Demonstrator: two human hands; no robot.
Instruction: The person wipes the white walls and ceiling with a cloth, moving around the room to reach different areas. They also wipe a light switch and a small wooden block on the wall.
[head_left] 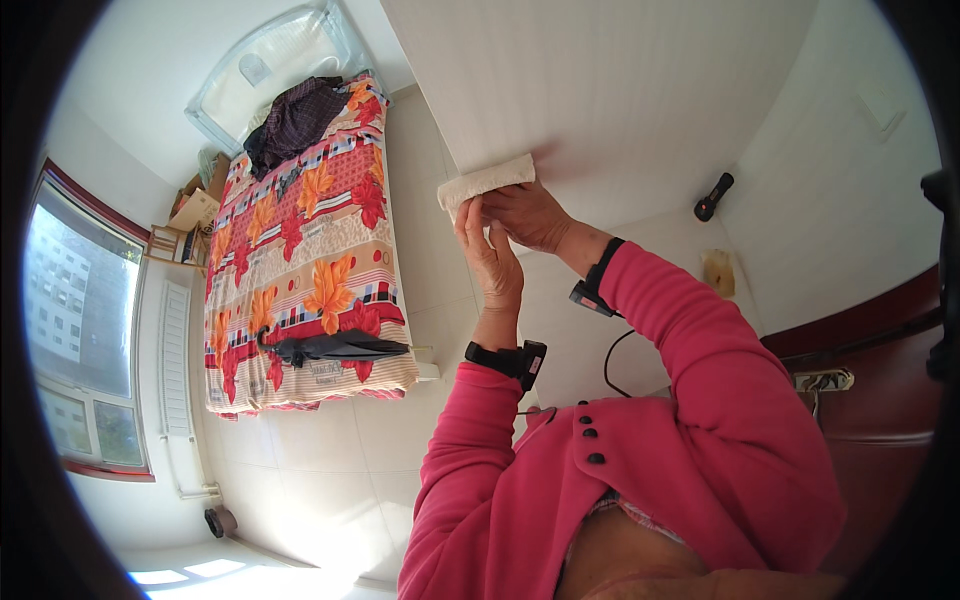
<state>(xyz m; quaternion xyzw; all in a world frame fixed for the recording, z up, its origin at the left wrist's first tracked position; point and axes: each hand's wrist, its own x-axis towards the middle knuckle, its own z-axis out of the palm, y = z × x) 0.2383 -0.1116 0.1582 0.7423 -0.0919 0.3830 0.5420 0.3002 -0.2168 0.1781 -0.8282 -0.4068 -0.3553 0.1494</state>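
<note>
A folded off-white cloth (487,180) lies against the lower corner of a large pale panel (600,90), which looks like the side of a wardrobe. My right hand (532,216) grips the cloth from below, its fingers curled and partly hidden behind it. Close beside it, my left hand (490,262) reaches up with its fingers bent onto the cloth's left end. Both hands nearly touch each other. Each wrist wears a black band with a small box on it, and pink sleeves cover both forearms.
To the left stands a bed with a red and orange leaf-patterned cover (310,240). A folded black umbrella (340,347) and dark clothing (295,125) lie on it. A black flashlight-like object (713,197) is by the right wall, near a dark red door (880,400).
</note>
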